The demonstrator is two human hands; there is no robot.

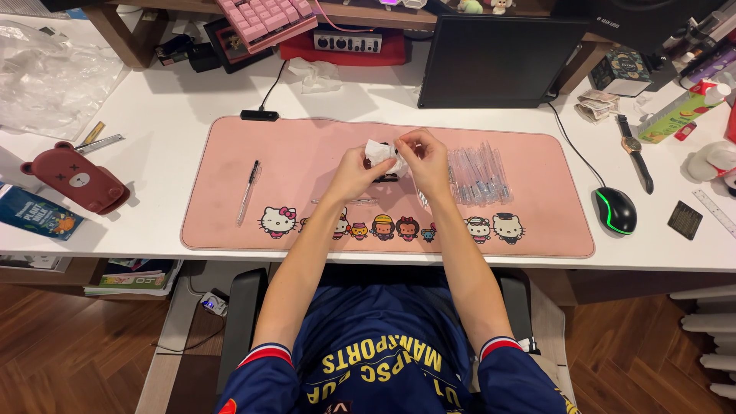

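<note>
Head view: left hand (354,170) and right hand (424,159) pinch a small crumpled white tissue (379,152) together, fingers closed on it, above the pink rectangular desk mat (230,153) on the white surface. Likely mid-unfolding; next needs gentle pulling apart. Wad shows no clear long axis.

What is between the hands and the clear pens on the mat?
Nothing visible. The right hand and left hand hold a white tissue just left of the clear pens, with only bare pink mat between them.
</note>
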